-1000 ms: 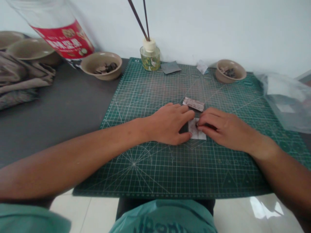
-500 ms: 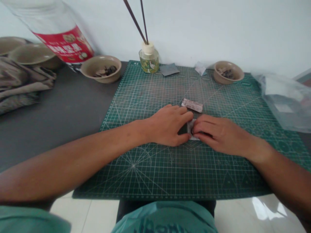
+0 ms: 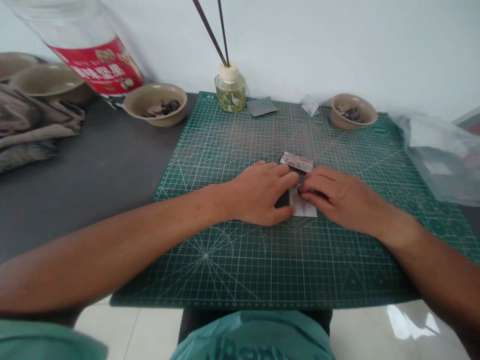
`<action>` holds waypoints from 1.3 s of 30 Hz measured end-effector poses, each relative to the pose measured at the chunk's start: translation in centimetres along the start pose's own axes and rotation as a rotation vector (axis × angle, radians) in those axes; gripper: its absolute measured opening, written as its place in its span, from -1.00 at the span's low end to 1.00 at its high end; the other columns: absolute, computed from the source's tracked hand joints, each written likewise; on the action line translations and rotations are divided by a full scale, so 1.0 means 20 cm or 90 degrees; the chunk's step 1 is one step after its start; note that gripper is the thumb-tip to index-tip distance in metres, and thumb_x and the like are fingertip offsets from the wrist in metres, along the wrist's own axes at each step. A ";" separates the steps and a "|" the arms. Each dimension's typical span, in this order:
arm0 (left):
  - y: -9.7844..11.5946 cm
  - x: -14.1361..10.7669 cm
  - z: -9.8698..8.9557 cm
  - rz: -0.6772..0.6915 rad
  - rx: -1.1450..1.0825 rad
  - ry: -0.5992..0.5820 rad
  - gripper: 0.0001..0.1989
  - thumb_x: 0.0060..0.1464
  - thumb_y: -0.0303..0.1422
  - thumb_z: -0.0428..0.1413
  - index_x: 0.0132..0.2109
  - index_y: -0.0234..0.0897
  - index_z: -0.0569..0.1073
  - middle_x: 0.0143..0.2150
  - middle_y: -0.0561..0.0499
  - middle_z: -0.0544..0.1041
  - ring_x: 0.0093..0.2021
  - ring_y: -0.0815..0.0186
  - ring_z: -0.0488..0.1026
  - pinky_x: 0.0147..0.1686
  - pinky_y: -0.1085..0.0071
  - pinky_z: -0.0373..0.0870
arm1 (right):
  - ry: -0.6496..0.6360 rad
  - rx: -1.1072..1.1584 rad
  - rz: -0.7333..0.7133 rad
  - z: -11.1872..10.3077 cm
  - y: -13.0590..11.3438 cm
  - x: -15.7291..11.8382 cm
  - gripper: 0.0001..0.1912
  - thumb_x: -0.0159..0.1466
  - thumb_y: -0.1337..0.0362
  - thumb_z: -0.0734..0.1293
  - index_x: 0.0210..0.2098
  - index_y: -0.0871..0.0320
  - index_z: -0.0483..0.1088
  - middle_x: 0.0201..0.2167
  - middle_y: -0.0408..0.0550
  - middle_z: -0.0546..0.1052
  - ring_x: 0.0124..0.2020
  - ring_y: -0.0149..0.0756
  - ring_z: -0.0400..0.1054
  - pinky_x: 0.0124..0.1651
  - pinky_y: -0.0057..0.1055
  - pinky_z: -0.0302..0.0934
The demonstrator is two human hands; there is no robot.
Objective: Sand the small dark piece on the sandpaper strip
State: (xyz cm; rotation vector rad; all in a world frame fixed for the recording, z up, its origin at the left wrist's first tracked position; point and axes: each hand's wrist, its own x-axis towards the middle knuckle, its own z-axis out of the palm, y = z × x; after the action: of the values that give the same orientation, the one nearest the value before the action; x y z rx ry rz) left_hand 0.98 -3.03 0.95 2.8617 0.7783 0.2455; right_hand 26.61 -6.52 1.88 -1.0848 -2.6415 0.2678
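Observation:
A small whitish square piece lies on the green cutting mat. My left hand rests at its left side, thumb and fingers apart, with the fingertips touching its edge. Over the upper right of the piece is my right hand, its fingers pinched together on a small dark thing too hidden to name. Just behind both hands lies a narrow mottled strip.
At the mat's back stand a reed diffuser bottle, a grey sheet, a pale scrap and a bowl of pieces. Another bowl, a large jar and cloth are left; a plastic bag is right.
My right hand has moved slightly up and back across the whitish piece, uncovering its lower right part. My left hand has stayed in place.

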 end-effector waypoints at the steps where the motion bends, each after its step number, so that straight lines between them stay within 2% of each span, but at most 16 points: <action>1: 0.00 0.00 0.00 0.001 0.002 0.000 -0.63 0.33 -0.07 0.12 0.06 -0.27 0.47 0.00 -0.18 0.64 -0.02 -0.03 0.60 -0.03 0.07 0.45 | -0.001 -0.002 0.008 -0.01 0.01 0.00 -0.86 0.54 0.28 0.31 -0.12 0.08 0.53 -0.14 0.03 0.62 -0.17 -0.10 0.55 -0.15 -0.22 0.36; 7: 0.00 0.00 0.00 0.003 -0.008 0.005 -0.62 0.33 -0.06 0.11 0.06 -0.27 0.47 0.01 -0.19 0.64 -0.02 -0.03 0.60 -0.05 0.08 0.44 | -0.039 0.056 -0.096 0.00 -0.01 -0.01 -0.84 0.57 0.29 0.28 -0.12 0.07 0.51 -0.15 -0.01 0.62 -0.18 -0.18 0.54 -0.12 -0.26 0.38; 13: 0.00 0.00 0.01 0.006 0.003 0.012 -0.63 0.33 -0.08 0.12 0.07 -0.27 0.46 0.00 -0.19 0.64 -0.01 -0.04 0.60 -0.05 0.07 0.44 | -0.013 0.003 -0.008 -0.01 0.02 0.01 -0.86 0.55 0.27 0.30 -0.11 0.05 0.52 -0.14 0.03 0.62 -0.16 -0.10 0.54 -0.12 -0.18 0.40; 16: 0.00 0.00 0.00 0.006 -0.002 0.006 -0.62 0.34 -0.06 0.11 0.07 -0.27 0.46 0.02 -0.19 0.63 -0.01 -0.04 0.60 -0.05 0.07 0.44 | -0.045 0.066 -0.050 -0.02 0.02 0.00 -0.85 0.56 0.28 0.28 -0.13 0.04 0.49 -0.15 -0.01 0.61 -0.18 -0.15 0.55 -0.13 -0.22 0.41; 19: 0.01 0.00 -0.01 0.006 -0.008 0.006 -0.63 0.34 -0.07 0.11 0.06 -0.27 0.47 0.02 -0.19 0.63 -0.01 -0.03 0.60 -0.05 0.08 0.44 | -0.043 0.055 -0.094 0.00 -0.01 -0.01 -0.83 0.55 0.30 0.27 -0.10 0.05 0.52 -0.12 0.02 0.61 -0.17 -0.15 0.53 -0.10 -0.21 0.40; 22: 0.01 0.00 -0.01 0.002 -0.005 0.007 -0.64 0.33 -0.08 0.12 0.05 -0.27 0.47 0.00 -0.19 0.64 -0.01 -0.03 0.60 -0.04 0.08 0.44 | -0.024 0.009 -0.041 0.00 -0.01 -0.01 -0.82 0.55 0.30 0.27 -0.09 0.07 0.54 -0.09 0.06 0.60 -0.14 -0.08 0.53 -0.09 -0.15 0.40; 25: 0.00 0.00 0.00 0.003 -0.001 0.007 -0.62 0.33 -0.06 0.12 0.06 -0.27 0.47 0.02 -0.20 0.64 -0.02 -0.03 0.60 -0.06 0.08 0.43 | -0.035 0.029 0.004 -0.04 0.03 -0.02 -0.85 0.54 0.27 0.29 -0.12 0.06 0.52 -0.16 0.01 0.57 -0.20 -0.11 0.53 -0.15 -0.18 0.38; 28: 0.00 0.00 0.01 0.011 -0.004 0.014 -0.61 0.34 -0.06 0.11 0.07 -0.27 0.47 0.03 -0.19 0.63 -0.03 -0.02 0.60 -0.07 0.08 0.43 | -0.074 0.091 -0.053 -0.05 0.02 -0.03 -0.87 0.55 0.27 0.31 -0.14 0.04 0.50 -0.19 -0.06 0.58 -0.25 -0.21 0.53 -0.20 -0.27 0.36; 31: 0.00 0.00 0.01 0.014 -0.008 0.018 -0.63 0.34 -0.08 0.11 0.07 -0.27 0.48 0.02 -0.18 0.63 -0.03 -0.02 0.60 -0.06 0.09 0.42 | -0.060 0.090 -0.102 -0.02 -0.01 -0.02 -0.86 0.57 0.27 0.29 -0.09 0.04 0.51 -0.14 -0.03 0.62 -0.19 -0.19 0.55 -0.13 -0.25 0.39; 35: 0.01 0.00 0.00 0.002 -0.002 0.008 -0.62 0.33 -0.07 0.12 0.07 -0.28 0.47 0.02 -0.20 0.63 -0.02 -0.04 0.60 -0.06 0.07 0.43 | -0.003 0.004 -0.027 0.00 0.01 0.00 -0.85 0.56 0.25 0.29 -0.06 0.05 0.52 -0.11 0.04 0.61 -0.13 -0.06 0.55 -0.09 -0.15 0.40; 37: 0.01 0.00 0.01 0.000 -0.001 0.007 -0.61 0.33 -0.06 0.12 0.08 -0.27 0.47 0.04 -0.20 0.63 -0.01 -0.04 0.60 -0.06 0.07 0.43 | -0.013 0.017 0.002 -0.02 0.03 -0.01 -0.87 0.55 0.23 0.30 -0.09 0.02 0.51 -0.16 0.01 0.60 -0.18 -0.09 0.54 -0.14 -0.17 0.40; 39: 0.00 0.00 0.01 0.008 -0.004 0.012 -0.62 0.33 -0.06 0.12 0.08 -0.26 0.47 0.06 -0.20 0.63 -0.01 -0.03 0.60 -0.05 0.07 0.43 | -0.050 0.074 -0.029 -0.03 0.03 -0.02 -0.87 0.56 0.24 0.30 -0.08 0.01 0.51 -0.15 -0.02 0.60 -0.19 -0.13 0.55 -0.16 -0.22 0.41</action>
State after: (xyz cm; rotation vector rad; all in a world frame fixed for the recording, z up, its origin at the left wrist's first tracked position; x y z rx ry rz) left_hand 1.04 -3.12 0.77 2.8630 0.7626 0.2759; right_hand 27.45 -6.40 2.25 -0.9942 -2.6771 0.4572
